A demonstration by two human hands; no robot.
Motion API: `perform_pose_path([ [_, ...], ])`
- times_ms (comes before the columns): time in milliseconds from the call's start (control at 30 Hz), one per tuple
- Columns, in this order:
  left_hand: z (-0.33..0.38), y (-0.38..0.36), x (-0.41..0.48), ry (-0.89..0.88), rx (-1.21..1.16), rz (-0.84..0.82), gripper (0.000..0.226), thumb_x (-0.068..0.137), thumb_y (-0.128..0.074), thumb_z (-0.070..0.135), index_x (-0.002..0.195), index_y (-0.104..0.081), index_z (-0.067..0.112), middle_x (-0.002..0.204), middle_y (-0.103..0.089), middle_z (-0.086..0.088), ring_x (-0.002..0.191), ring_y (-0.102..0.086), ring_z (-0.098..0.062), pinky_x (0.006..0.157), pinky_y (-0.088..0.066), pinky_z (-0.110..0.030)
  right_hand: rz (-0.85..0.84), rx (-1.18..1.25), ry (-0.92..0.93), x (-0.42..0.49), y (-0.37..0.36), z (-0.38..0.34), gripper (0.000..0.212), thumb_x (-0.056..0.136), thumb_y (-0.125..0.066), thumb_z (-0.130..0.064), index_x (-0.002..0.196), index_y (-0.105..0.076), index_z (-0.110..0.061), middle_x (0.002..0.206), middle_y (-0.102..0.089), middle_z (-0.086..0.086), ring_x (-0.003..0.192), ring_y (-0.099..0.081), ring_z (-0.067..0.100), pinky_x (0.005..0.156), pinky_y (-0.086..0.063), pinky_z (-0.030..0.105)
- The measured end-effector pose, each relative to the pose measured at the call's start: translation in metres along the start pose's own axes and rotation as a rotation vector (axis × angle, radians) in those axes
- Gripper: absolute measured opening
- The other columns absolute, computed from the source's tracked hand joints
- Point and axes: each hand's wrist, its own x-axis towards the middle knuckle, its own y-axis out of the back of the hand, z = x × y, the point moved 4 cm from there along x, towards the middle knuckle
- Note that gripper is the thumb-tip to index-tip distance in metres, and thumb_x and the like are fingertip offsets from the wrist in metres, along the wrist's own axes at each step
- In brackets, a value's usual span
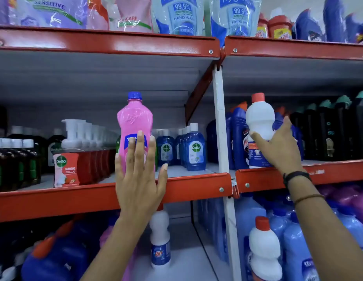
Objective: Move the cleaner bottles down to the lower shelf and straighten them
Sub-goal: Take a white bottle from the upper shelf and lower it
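A pink cleaner bottle (134, 118) with a blue cap stands upright at the front of the middle shelf (197, 185). My left hand (139, 179) is spread flat in front of its lower half, fingers apart and resting against it. In the right bay, a white bottle (259, 116) with a red cap stands at the shelf's front edge. My right hand (282, 147) wraps it, thumb on the front and fingers round the right side. On the lower shelf (182, 260) stand a white bottle with a blue label (160, 240) and a white red-capped bottle (263, 250).
Dettol foaming pumps (66, 169) and blue Dettol bottles (194, 151) fill the middle shelf beside the pink bottle. Blue and black bottles (326, 130) crowd behind the white one. A white upright post (222, 138) divides the bays. Refill pouches (176, 15) sit on top.
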Motion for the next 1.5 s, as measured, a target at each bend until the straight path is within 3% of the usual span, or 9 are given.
perform_pose_path([
  [100, 0.002, 0.001, 0.002, 0.020, -0.003, 0.010, 0.067, 0.091, -0.036, 0.042, 0.152, -0.018, 0.020, 0.161, -0.014, -0.006, 0.147, -0.019, -0.025, 0.115, -0.018, -0.053, -0.091, 0.031, -0.053, 0.008, -0.005, 0.006, 0.079, 0.082, -0.061, -0.045, 0.142, -0.027, -0.005, 0.136, -0.049, 0.021, 0.120, -0.048, 0.040, 0.078, -0.033, 0.037],
  [367, -0.002, -0.004, 0.000, 0.003, 0.048, -0.002, 0.065, 0.091, -0.037, 0.039, 0.152, -0.020, 0.021, 0.161, -0.014, -0.005, 0.148, -0.015, -0.024, 0.116, -0.015, -0.052, -0.048, 0.043, -0.108, 0.010, -0.004, -0.002, 0.061, 0.071, -0.060, -0.058, 0.111, -0.055, -0.011, 0.115, -0.061, 0.014, 0.089, -0.048, 0.029, 0.072, -0.031, 0.035],
  [467, -0.003, -0.001, -0.001, -0.009, 0.029, -0.013, 0.065, 0.091, -0.038, 0.039, 0.152, -0.019, 0.022, 0.161, -0.014, -0.004, 0.148, -0.013, -0.021, 0.117, -0.015, -0.051, 0.102, 0.109, -0.154, 0.004, 0.006, 0.000, 0.069, 0.065, -0.065, -0.060, 0.112, -0.055, -0.011, 0.120, -0.061, 0.013, 0.105, -0.057, 0.035, 0.078, -0.038, 0.039],
  [567, -0.011, 0.003, -0.009, -0.037, 0.016, -0.018, 0.062, 0.093, -0.036, 0.042, 0.151, -0.023, 0.023, 0.160, -0.016, -0.002, 0.148, -0.014, -0.019, 0.116, -0.016, -0.052, 0.149, 0.486, -0.249, -0.005, 0.008, 0.007, 0.073, 0.057, -0.073, -0.058, 0.114, -0.060, -0.016, 0.115, -0.067, 0.003, 0.105, -0.063, 0.025, 0.088, -0.048, 0.037],
  [667, -0.023, 0.008, -0.022, -0.045, -0.002, -0.031, 0.060, 0.094, -0.033, 0.045, 0.149, -0.027, 0.022, 0.160, -0.019, -0.002, 0.148, -0.015, -0.019, 0.115, -0.017, -0.051, 0.179, 0.974, -0.229, -0.018, 0.008, 0.004, 0.069, 0.058, -0.081, -0.041, 0.117, -0.062, -0.012, 0.109, -0.071, 0.000, 0.092, -0.069, 0.011, 0.078, -0.056, 0.030],
  [833, -0.054, 0.015, -0.036, -0.040, 0.056, -0.039, 0.062, 0.093, -0.032, 0.048, 0.150, -0.025, 0.024, 0.160, -0.020, -0.004, 0.147, -0.018, -0.022, 0.116, -0.018, -0.052, 0.269, 1.210, -0.123, -0.053, 0.023, -0.026, 0.053, 0.075, -0.074, -0.019, 0.122, -0.056, -0.005, 0.111, -0.067, 0.003, 0.092, -0.069, 0.009, 0.075, -0.054, 0.022],
  [1033, -0.086, 0.025, -0.045, -0.021, 0.093, -0.042, 0.063, 0.094, -0.030, 0.053, 0.150, -0.025, 0.026, 0.160, -0.020, -0.004, 0.147, -0.016, -0.024, 0.117, -0.015, -0.051, 0.168, 1.257, -0.034, -0.125, 0.022, -0.057, 0.049, 0.071, -0.076, -0.024, 0.116, -0.059, -0.012, 0.119, -0.065, 0.006, 0.115, -0.062, 0.027, 0.099, -0.049, 0.045],
  [1333, -0.103, 0.024, -0.051, -0.015, 0.122, 0.015, 0.061, 0.096, -0.030, 0.053, 0.150, -0.026, 0.026, 0.158, -0.026, -0.004, 0.146, -0.020, -0.026, 0.117, -0.017, -0.048, -0.049, 1.152, -0.074, -0.245, -0.057, -0.046, 0.066, 0.059, -0.079, -0.035, 0.116, -0.059, -0.009, 0.107, -0.071, -0.008, 0.101, -0.065, 0.009, 0.082, -0.052, 0.023],
  [1500, -0.105, 0.020, -0.050, -0.012, 0.121, 0.060, 0.060, 0.095, -0.031, 0.054, 0.148, -0.030, 0.026, 0.156, -0.031, -0.003, 0.145, -0.023, -0.025, 0.117, -0.018, -0.049, -0.170, 0.940, -0.073, -0.291, -0.114, -0.024, 0.069, 0.054, -0.079, -0.060, 0.115, -0.057, -0.039, 0.113, -0.066, -0.012, 0.105, -0.063, 0.009, 0.080, -0.053, 0.021],
])
